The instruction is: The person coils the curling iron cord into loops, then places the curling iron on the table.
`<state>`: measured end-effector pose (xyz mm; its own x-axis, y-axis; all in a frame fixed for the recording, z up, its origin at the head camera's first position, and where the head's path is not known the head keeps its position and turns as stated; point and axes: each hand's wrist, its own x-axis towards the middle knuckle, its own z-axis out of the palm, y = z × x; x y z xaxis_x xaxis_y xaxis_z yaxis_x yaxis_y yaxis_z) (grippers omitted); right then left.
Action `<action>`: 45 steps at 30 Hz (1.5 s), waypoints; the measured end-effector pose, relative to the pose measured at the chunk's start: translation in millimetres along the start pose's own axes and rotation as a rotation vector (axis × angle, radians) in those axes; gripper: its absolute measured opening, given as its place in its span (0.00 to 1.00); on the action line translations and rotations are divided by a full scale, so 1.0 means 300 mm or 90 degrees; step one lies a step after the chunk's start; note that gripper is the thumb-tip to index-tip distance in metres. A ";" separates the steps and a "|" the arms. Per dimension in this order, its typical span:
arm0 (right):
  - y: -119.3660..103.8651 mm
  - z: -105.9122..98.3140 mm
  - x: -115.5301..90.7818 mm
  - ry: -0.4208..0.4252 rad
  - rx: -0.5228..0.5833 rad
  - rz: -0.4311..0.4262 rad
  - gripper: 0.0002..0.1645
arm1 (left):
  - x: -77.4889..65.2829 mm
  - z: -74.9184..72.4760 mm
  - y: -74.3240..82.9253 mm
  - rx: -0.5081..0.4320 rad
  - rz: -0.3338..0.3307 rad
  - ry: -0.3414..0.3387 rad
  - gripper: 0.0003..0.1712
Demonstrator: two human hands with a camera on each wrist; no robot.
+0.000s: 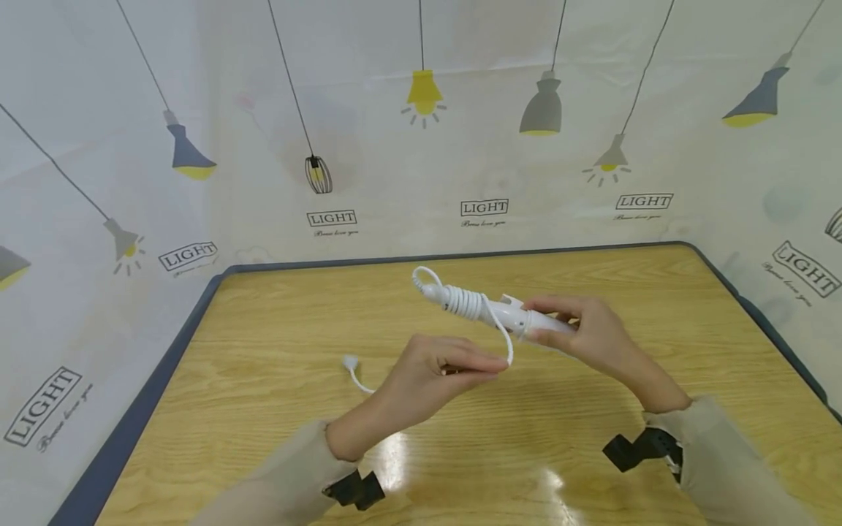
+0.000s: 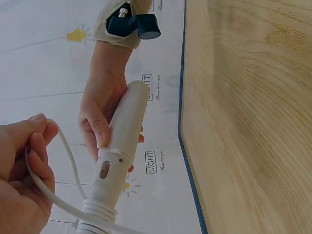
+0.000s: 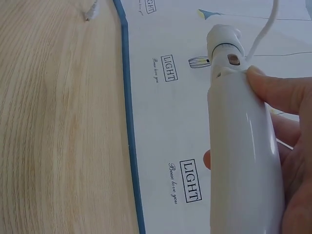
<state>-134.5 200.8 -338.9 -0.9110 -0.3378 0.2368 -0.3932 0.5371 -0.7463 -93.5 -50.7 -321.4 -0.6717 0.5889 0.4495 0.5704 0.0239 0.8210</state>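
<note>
My right hand (image 1: 592, 332) grips a white curling iron (image 1: 505, 315) by its thick smooth barrel, held tilted over the table. Several turns of its white cord (image 1: 464, 302) are wound round the narrower end, which points up and left in the head view. Left of the iron, my left hand (image 1: 437, 372) pinches a loose stretch of that cord between thumb and fingers. In the left wrist view the cord (image 2: 68, 151) loops from these fingers to the coils, and a small oval window (image 2: 105, 169) shows on the iron. The cord's plug (image 1: 351, 361) appears beyond the left hand.
Under both hands lies a wood-grain table (image 1: 276, 321) with a dark blue edge (image 1: 368, 261). Pale walls (image 1: 395, 168) printed with lamps and lettering rise behind it and at the sides. Each wrist carries a black camera mount (image 1: 647, 447).
</note>
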 end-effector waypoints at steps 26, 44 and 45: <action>-0.028 -0.071 -0.031 -0.012 0.281 -0.073 0.21 | 0.005 -0.080 -0.209 -0.232 -0.283 0.107 0.10; -0.044 -0.051 -0.050 -0.211 0.350 -0.274 0.19 | 0.118 -0.227 -0.362 -0.173 -0.168 -0.351 0.07; -0.043 -0.049 -0.051 -0.216 0.349 -0.282 0.20 | 0.129 -0.234 -0.365 -0.203 -0.174 -0.378 0.07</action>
<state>-117.2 210.3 -323.7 -0.5602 -0.6974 0.4470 -0.5134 -0.1312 -0.8481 -215.1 -87.2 -369.3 -0.3488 0.9370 0.0203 0.1922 0.0503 0.9801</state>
